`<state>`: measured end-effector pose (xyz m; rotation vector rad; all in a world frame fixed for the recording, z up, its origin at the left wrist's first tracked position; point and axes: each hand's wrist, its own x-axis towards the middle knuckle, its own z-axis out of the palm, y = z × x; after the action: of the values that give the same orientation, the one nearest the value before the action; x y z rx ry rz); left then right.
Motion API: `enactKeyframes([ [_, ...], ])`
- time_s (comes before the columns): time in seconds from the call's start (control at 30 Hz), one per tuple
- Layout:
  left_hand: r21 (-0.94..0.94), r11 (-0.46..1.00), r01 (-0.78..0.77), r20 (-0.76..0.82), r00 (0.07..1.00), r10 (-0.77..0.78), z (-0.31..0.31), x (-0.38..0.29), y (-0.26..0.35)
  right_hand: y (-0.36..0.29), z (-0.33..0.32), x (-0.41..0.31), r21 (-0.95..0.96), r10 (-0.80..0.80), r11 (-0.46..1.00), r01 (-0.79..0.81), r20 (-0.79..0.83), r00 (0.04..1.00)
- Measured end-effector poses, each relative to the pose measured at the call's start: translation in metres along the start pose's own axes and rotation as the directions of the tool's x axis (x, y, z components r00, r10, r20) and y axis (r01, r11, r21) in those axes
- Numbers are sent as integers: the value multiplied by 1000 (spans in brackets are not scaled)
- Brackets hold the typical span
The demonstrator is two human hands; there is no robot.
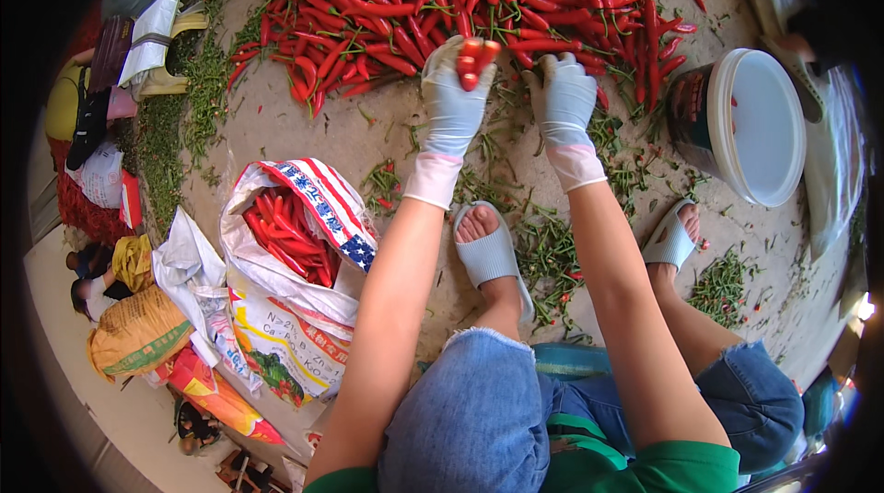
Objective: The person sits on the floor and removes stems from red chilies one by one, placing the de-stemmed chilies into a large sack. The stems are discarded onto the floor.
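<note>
My left hand, in a pale rubber glove, holds a small bunch of red chili peppers, their blunt ends facing up. Beside it on the right, my right hand, gloved alike, is at the near edge of a large heap of red chili peppers. Its fingers are curled, and whether a pepper is between them cannot be told. An opened woven sack with red peppers inside stands left of my left forearm. Green stem scraps lie on the floor under my arms.
A white-rimmed plastic bucket stands tilted at the right. More filled sacks lie at the left, near a small stool. My sandalled feet are on the concrete floor. Other people are partly visible at the left edge.
</note>
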<state>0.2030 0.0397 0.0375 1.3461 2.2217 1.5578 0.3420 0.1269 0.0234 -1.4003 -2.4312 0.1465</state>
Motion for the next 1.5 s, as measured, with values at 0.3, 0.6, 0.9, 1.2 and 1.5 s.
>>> enactKeyframes([
  [0.3, 221, 853, -472, 732, 659, 175, -38, 13, 24, 6, -37, -31, 671, -142, 740, 50, 83, 986],
  [0.6, -48, 965, 258, 259, 936, -238, 14, -3, 28, 53, -29, 25, -24, 30, 999, -35, -172, 985],
  [0.9, 163, 771, -615, 587, 689, 425, 35, 34, 16, 61, -7, -8, 367, -163, 919, 141, 29, 986],
  [1.2, -334, 939, 86, 109, 993, -52, -18, 10, 13, 34, -12, 5, 842, -75, 515, -164, 234, 969],
  [1.5, -848, 65, 526, 367, 672, -644, -52, -6, -1, -10, 18, 67, 245, -284, 932, 266, 42, 958],
])
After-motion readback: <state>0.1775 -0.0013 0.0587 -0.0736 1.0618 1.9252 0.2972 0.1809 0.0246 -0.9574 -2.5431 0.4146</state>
